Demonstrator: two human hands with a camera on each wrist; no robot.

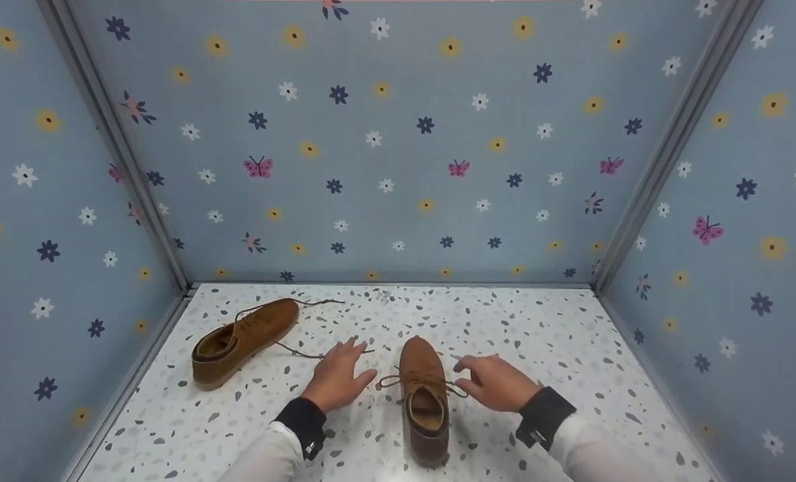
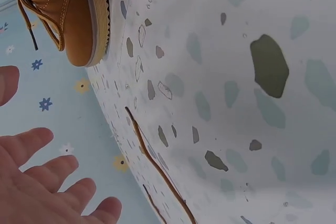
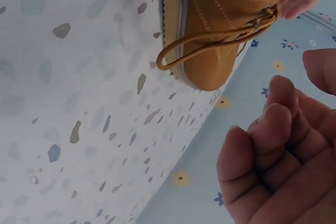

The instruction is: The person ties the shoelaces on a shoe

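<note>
A brown lace-up shoe [image 1: 419,358] stands on the speckled white surface between my hands, toe pointing away, its lace in a bow with loops out to both sides. My left hand [image 1: 336,376] hovers left of it, fingers spread and holding nothing. To the right of the shoe, my right hand [image 1: 498,383] has its fingers loosely bent near the right loop, with nothing in its grasp. In the right wrist view a lace loop [image 3: 210,43] hangs over the shoe's side. A second brown shoe [image 1: 264,328] lies at the left with its lace untied.
One loose lace end [image 2: 157,166] of the second shoe runs along the surface to beneath my left hand. Blue flower-patterned panels [image 1: 398,147] enclose the speckled surface [image 1: 505,321] at the back and both sides, joined by grey metal posts [image 1: 672,147].
</note>
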